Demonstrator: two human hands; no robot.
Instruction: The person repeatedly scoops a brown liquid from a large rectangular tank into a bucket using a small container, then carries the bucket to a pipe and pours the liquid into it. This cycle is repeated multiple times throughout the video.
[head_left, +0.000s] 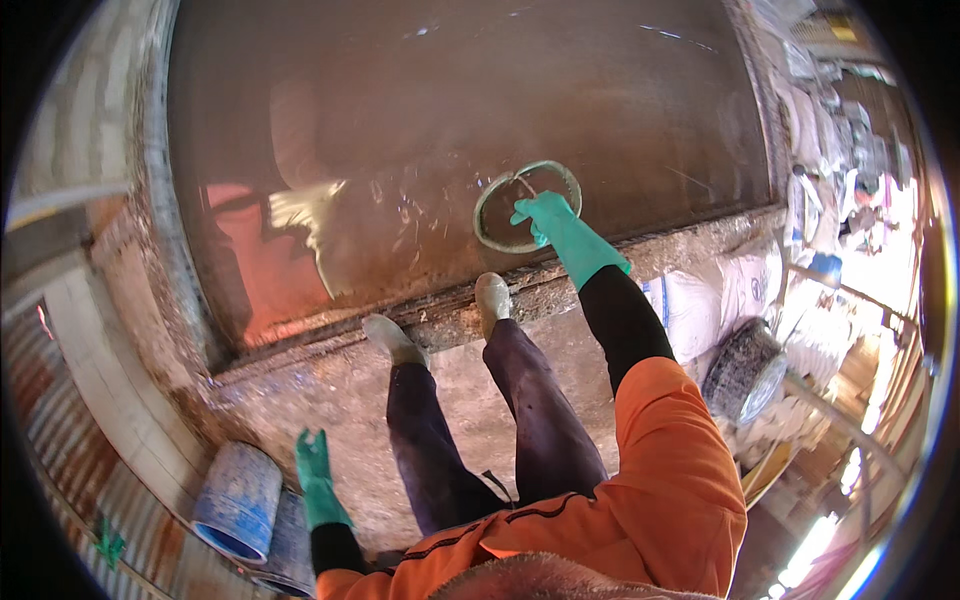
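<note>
My right hand (547, 217), in a green rubber glove, reaches forward over the near wall of a wide tank (690, 235). Its fingers are closed around the thin handle of a round bucket (481, 222). The bucket's pale rim shows at the surface of the brown liquid (450, 100), and its lower part is hidden. My left hand (314, 462), gloved in the same green, hangs out to the left side above the floor. Nothing is in it, and its fingers are partly spread. The nearest things to it are two blue drums.
The blue drums (238, 500) lie at lower left beside corrugated sheeting (90, 440). My boots (492, 300) stand against the tank's near wall. On the right are white sacks (690, 310), a dark tub (745, 370) and a pole (840, 415).
</note>
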